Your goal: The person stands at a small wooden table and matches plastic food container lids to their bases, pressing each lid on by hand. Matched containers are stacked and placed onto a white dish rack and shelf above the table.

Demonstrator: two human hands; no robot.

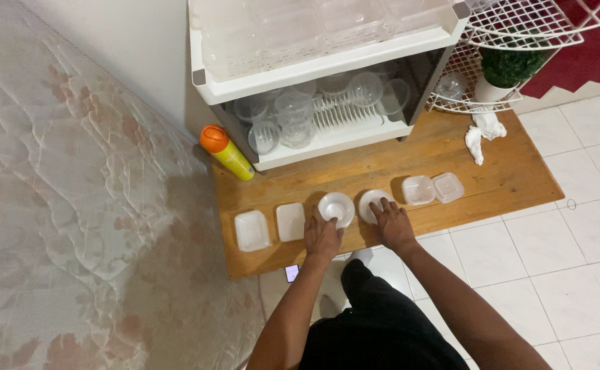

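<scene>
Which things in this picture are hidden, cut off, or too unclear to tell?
Head view only:
- Round lid: partly hidden under the right hand.
- Round container: near edge covered by the left hand.
- Upper rack shelf: cut off by the top edge.
- Clear tubs on the lower shelf: overlapping, count unclear.
- Phone: mostly hidden behind the left forearm.

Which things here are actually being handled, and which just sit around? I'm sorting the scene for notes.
In hand:
left hand on the round white bowl
right hand on the round white lid
row of rectangular plastic containers beside them

Lying about:
yellow spray can with orange cap
white cloth
potted plant
white dish rack
mattress
</scene>
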